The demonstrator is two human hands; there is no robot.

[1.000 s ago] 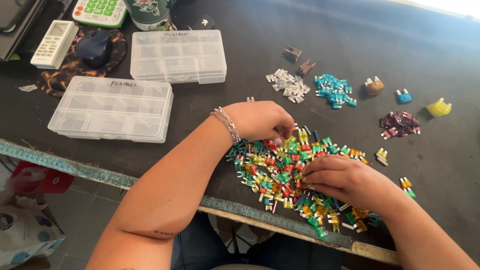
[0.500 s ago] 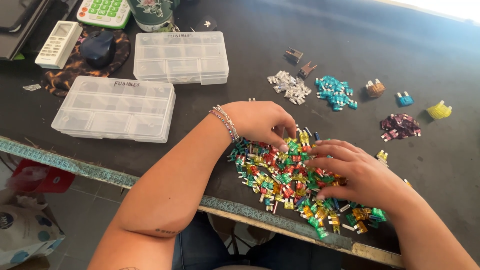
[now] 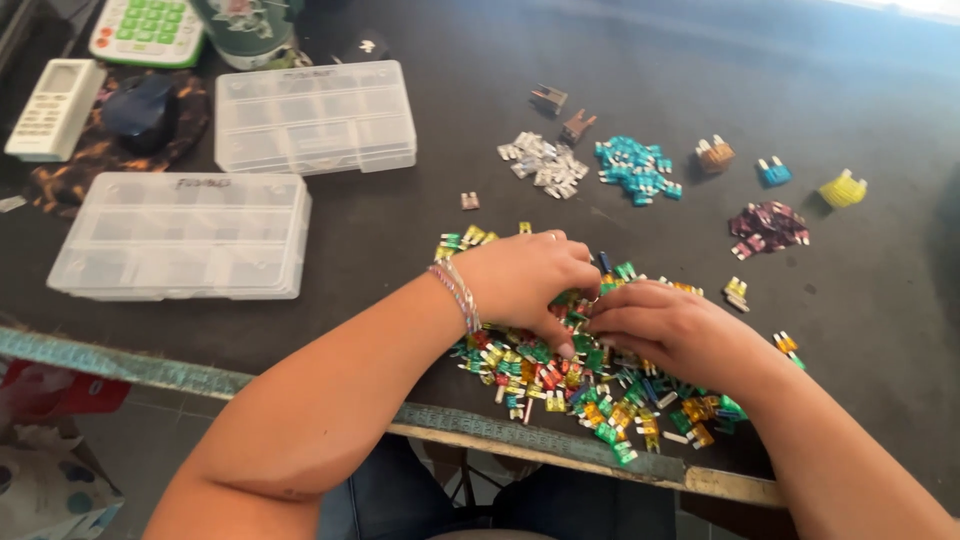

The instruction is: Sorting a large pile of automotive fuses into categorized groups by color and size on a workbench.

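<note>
Resting on a mixed pile of small coloured fuses (image 3: 580, 380) near the table's (image 3: 400, 230) front edge, both hands meet at the middle. The left hand (image 3: 525, 275), a beaded bracelet (image 3: 458, 297) at its wrist, curls its fingers down into the pile; the right hand (image 3: 670, 330) lies just beside it, fingertips touching the fuses. Whether either grip pinches a fuse cannot be told, since the fingertips hide each other.

Beyond the pile lie sorted heaps: one clear (image 3: 543, 160), one teal (image 3: 633, 168), one purple (image 3: 767, 225), plus a few brown, blue and yellow singles. Two clear compartment boxes (image 3: 190, 235) sit at the left, lids shut. Farther back are a white remote (image 3: 50, 108), a dark mouse (image 3: 140, 110) and a green-keyed calculator (image 3: 148, 28), cut off by the top edge.
</note>
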